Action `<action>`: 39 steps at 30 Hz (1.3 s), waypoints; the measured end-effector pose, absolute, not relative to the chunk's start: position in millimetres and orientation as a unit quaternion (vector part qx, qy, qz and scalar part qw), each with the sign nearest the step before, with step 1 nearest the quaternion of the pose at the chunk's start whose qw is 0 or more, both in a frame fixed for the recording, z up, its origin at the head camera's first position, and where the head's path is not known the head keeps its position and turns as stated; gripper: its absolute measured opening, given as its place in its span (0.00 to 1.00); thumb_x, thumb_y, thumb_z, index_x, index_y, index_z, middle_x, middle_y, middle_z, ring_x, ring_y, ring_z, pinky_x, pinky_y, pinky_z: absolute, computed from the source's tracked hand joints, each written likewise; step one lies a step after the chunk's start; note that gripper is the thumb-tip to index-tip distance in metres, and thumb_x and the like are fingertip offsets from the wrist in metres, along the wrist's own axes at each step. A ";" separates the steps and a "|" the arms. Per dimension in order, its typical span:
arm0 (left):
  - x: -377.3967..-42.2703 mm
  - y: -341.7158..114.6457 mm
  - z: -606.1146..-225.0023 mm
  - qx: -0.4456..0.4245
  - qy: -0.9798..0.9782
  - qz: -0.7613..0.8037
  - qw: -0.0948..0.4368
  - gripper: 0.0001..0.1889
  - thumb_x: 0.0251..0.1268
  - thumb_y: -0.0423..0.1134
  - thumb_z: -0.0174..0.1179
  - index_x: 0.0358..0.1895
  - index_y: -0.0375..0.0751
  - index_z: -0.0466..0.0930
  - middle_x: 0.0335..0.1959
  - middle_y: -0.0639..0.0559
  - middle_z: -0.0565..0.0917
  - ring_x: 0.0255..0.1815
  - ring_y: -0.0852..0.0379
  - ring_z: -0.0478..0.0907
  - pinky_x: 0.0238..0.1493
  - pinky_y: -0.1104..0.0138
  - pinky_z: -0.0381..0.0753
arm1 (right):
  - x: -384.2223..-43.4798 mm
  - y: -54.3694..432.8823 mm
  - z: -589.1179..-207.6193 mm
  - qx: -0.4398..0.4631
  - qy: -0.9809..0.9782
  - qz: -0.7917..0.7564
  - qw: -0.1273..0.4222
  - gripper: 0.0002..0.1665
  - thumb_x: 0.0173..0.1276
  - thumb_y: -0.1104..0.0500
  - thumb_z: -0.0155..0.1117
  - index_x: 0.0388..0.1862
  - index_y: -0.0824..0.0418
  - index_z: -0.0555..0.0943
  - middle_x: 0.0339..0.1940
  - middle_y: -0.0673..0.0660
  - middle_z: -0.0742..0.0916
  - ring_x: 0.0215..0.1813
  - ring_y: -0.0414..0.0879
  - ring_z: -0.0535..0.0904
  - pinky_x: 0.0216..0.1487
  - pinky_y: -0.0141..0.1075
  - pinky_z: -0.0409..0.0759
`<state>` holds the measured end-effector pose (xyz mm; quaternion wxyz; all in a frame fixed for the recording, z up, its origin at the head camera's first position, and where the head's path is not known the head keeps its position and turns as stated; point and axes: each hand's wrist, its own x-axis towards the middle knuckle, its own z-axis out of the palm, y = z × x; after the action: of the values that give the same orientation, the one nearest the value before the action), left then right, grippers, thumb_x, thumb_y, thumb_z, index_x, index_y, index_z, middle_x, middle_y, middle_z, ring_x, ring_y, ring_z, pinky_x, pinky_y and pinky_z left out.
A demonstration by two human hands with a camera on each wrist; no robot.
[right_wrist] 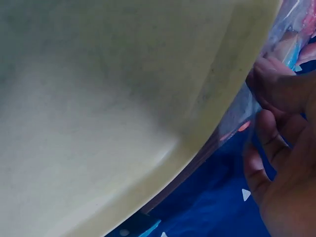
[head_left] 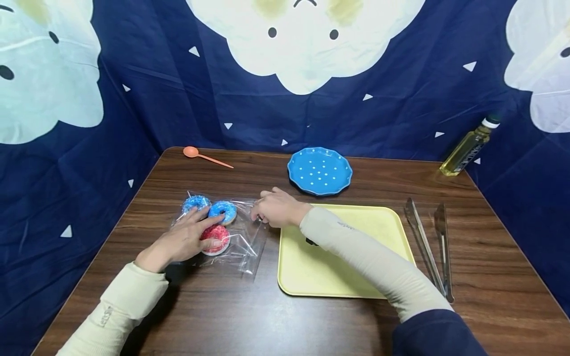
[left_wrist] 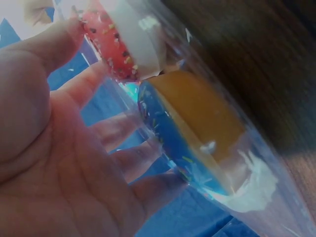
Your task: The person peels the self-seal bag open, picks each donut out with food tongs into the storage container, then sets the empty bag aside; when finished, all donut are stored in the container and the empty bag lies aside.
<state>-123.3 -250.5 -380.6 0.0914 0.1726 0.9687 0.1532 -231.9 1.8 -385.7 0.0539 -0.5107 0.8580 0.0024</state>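
A clear plastic bag [head_left: 249, 249] lies left of the tray, holding two blue doughnuts [head_left: 224, 211] and a red doughnut [head_left: 216, 240]. My left hand [head_left: 183, 237] rests on the bag with its fingers spread over the doughnuts. In the left wrist view, those fingertips touch the film beside the sprinkled blue doughnut [left_wrist: 165, 136] and the red doughnut [left_wrist: 108, 42]. At the bag's right edge, my right hand [head_left: 278, 207] pinches the film between thumb and fingers, as the right wrist view shows. Its forearm crosses above the yellow tray [head_left: 347, 284].
Behind the tray sits a blue dotted plate [head_left: 320, 170]. An orange spoon [head_left: 191, 152] lies at the back left. Metal tongs [head_left: 445, 257] are right of the tray, and an oil bottle [head_left: 465, 153] stands at the back right corner. Blue cloth encloses the table.
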 end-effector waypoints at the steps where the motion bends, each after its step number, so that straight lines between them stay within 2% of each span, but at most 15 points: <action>1: -123.3 -250.4 -380.9 0.173 0.969 0.153 0.091 0.33 0.66 0.44 0.68 0.73 0.44 0.69 0.73 0.24 0.59 0.73 0.20 0.48 0.63 0.28 0.51 | -231.6 1.5 -386.3 -0.513 0.857 0.010 0.050 0.16 0.67 0.64 0.67 0.46 0.43 0.87 0.43 0.36 0.85 0.44 0.41 0.70 0.47 0.40 0.65; 3: -123.4 -250.2 -381.2 0.173 0.969 0.153 0.091 0.33 0.66 0.44 0.68 0.73 0.44 0.70 0.73 0.24 0.59 0.73 0.20 0.48 0.63 0.28 0.51 | -231.2 1.2 -387.6 -0.517 0.855 0.019 0.047 0.16 0.67 0.65 0.66 0.42 0.42 0.88 0.43 0.36 0.84 0.44 0.41 0.68 0.47 0.40 0.63; 7: -123.7 -250.4 -381.3 0.171 0.968 0.158 0.093 0.33 0.67 0.45 0.67 0.73 0.43 0.69 0.73 0.24 0.58 0.73 0.20 0.47 0.64 0.28 0.50 | -232.1 2.5 -389.1 -0.521 0.851 0.021 0.055 0.17 0.64 0.69 0.62 0.31 0.45 0.83 0.37 0.38 0.81 0.42 0.42 0.68 0.48 0.41 0.61; 12: -124.7 -250.5 -380.8 0.174 0.966 0.164 0.093 0.33 0.68 0.45 0.66 0.74 0.43 0.68 0.74 0.24 0.58 0.73 0.20 0.47 0.64 0.28 0.49 | -236.7 11.1 -388.0 -0.517 0.854 0.013 0.057 0.19 0.62 0.72 0.62 0.33 0.45 0.82 0.35 0.37 0.82 0.43 0.39 0.70 0.50 0.43 0.61; 18: -124.3 -251.7 -380.6 0.180 0.966 0.162 0.091 0.33 0.67 0.45 0.66 0.73 0.42 0.68 0.73 0.23 0.58 0.73 0.19 0.47 0.64 0.29 0.50 | -239.0 21.7 -387.0 -0.513 0.856 0.010 0.057 0.17 0.63 0.69 0.63 0.32 0.44 0.84 0.37 0.36 0.83 0.45 0.39 0.73 0.50 0.44 0.64; 22: -123.8 -251.4 -380.6 0.176 0.966 0.162 0.093 0.33 0.67 0.46 0.67 0.73 0.43 0.69 0.73 0.23 0.58 0.73 0.19 0.47 0.64 0.29 0.49 | -230.9 18.3 -385.0 -0.515 0.853 -0.004 0.083 0.17 0.60 0.70 0.64 0.36 0.45 0.84 0.39 0.36 0.84 0.48 0.38 0.76 0.55 0.44 0.65; 26: -124.2 -250.9 -381.2 0.177 0.966 0.163 0.092 0.33 0.66 0.45 0.67 0.73 0.43 0.69 0.73 0.24 0.58 0.73 0.19 0.47 0.64 0.28 0.50 | -218.5 8.0 -385.5 -0.529 0.842 -0.014 0.106 0.26 0.54 0.70 0.61 0.46 0.45 0.85 0.38 0.38 0.84 0.46 0.36 0.78 0.56 0.44 0.67; 28: -124.6 -250.3 -381.4 0.179 0.966 0.163 0.088 0.33 0.67 0.44 0.67 0.73 0.42 0.69 0.73 0.23 0.59 0.73 0.19 0.47 0.64 0.29 0.50 | -213.6 2.8 -386.8 -0.539 0.836 -0.011 0.106 0.27 0.52 0.70 0.61 0.47 0.44 0.85 0.37 0.37 0.84 0.44 0.35 0.77 0.56 0.45 0.67; 34: -125.4 -248.9 -381.7 0.179 0.966 0.163 0.087 0.33 0.67 0.43 0.67 0.73 0.42 0.69 0.73 0.23 0.59 0.73 0.19 0.48 0.65 0.30 0.50 | -207.8 -4.3 -389.4 -0.555 0.827 0.001 0.087 0.17 0.51 0.67 0.60 0.30 0.43 0.83 0.30 0.34 0.81 0.38 0.34 0.75 0.51 0.45 0.68; 39: -124.5 -250.8 -381.0 0.172 0.967 0.160 0.097 0.33 0.67 0.46 0.67 0.74 0.44 0.68 0.74 0.24 0.58 0.73 0.20 0.47 0.64 0.28 0.50 | -206.9 -4.6 -386.9 -0.560 0.823 0.007 0.094 0.14 0.52 0.66 0.63 0.28 0.43 0.82 0.28 0.33 0.80 0.36 0.34 0.74 0.49 0.42 0.67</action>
<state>-124.5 -250.8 -381.0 0.0969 0.1721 0.9671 0.1601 -206.9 -4.6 -386.9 0.0938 -0.5601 0.8231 0.0067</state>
